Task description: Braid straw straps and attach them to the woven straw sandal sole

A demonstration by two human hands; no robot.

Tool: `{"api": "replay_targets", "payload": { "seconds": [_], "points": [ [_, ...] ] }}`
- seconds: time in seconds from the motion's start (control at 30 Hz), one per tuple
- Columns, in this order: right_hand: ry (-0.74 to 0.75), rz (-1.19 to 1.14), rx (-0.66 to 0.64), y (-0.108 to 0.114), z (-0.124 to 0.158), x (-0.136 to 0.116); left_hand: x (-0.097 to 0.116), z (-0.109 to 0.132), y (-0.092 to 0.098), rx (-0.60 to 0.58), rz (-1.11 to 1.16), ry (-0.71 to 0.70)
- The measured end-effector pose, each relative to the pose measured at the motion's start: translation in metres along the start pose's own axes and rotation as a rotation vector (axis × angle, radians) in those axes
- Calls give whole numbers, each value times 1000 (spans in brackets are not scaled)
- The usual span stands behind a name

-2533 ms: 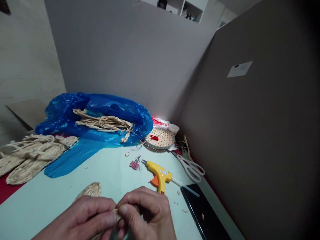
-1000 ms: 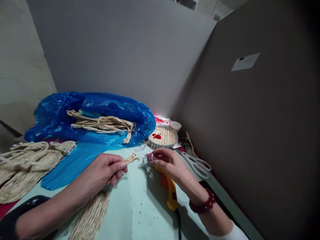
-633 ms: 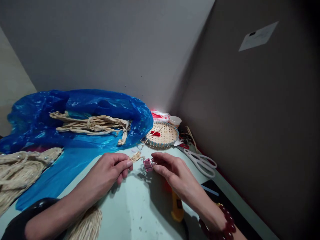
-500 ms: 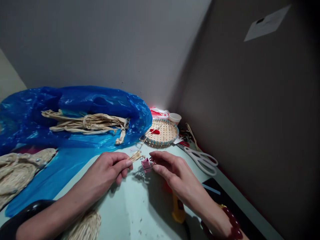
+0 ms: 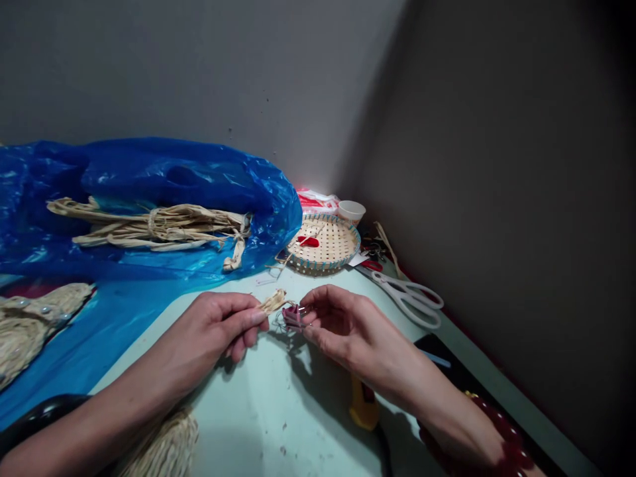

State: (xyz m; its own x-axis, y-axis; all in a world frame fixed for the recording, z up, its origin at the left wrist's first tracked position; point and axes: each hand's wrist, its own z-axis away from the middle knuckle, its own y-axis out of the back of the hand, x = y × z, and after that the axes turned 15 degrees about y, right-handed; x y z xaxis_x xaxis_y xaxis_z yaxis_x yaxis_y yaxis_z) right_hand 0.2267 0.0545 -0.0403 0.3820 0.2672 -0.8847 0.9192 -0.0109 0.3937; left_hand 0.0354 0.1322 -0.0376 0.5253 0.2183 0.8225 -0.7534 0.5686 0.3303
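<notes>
My left hand (image 5: 233,324) is closed in a pinch on a short tuft of dried, straw-coloured plant fibre (image 5: 272,301) that sticks out to the right past the fingertips. Close beside its tip is a small pink binder clip (image 5: 292,319). My right hand (image 5: 342,321) has thumb and fingers closed on the clip's metal wire handles. Thin dark wire (image 5: 281,322) shows at the clip's left side; whether it belongs to the clip I cannot tell. Fibre and clip are very near each other, and contact between them cannot be made out.
A blue plastic bag (image 5: 199,159) with a tied fibre bundle (image 5: 169,225) lies at the back left. A woven basket (image 5: 342,242), a cup (image 5: 351,211) and scissors (image 5: 407,295) are at the back right. A yellow-handled tool (image 5: 365,407) is below my right hand; braided pieces (image 5: 166,444) lie nearer me.
My right hand has turned the clip slightly and brought it closer to the fibre tip. My left hand keeps its pinch. The camera view has shifted a little.
</notes>
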Motion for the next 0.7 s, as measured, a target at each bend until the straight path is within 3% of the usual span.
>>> {"api": "replay_targets", "payload": {
  "seconds": [0.47,0.7],
  "points": [
    [-43,13,117,-2,0,-5,5,2,0,9,-41,28],
    [-41,148,157,-2,1,-8,8,7,1,38,-40,16]
  ]
}}
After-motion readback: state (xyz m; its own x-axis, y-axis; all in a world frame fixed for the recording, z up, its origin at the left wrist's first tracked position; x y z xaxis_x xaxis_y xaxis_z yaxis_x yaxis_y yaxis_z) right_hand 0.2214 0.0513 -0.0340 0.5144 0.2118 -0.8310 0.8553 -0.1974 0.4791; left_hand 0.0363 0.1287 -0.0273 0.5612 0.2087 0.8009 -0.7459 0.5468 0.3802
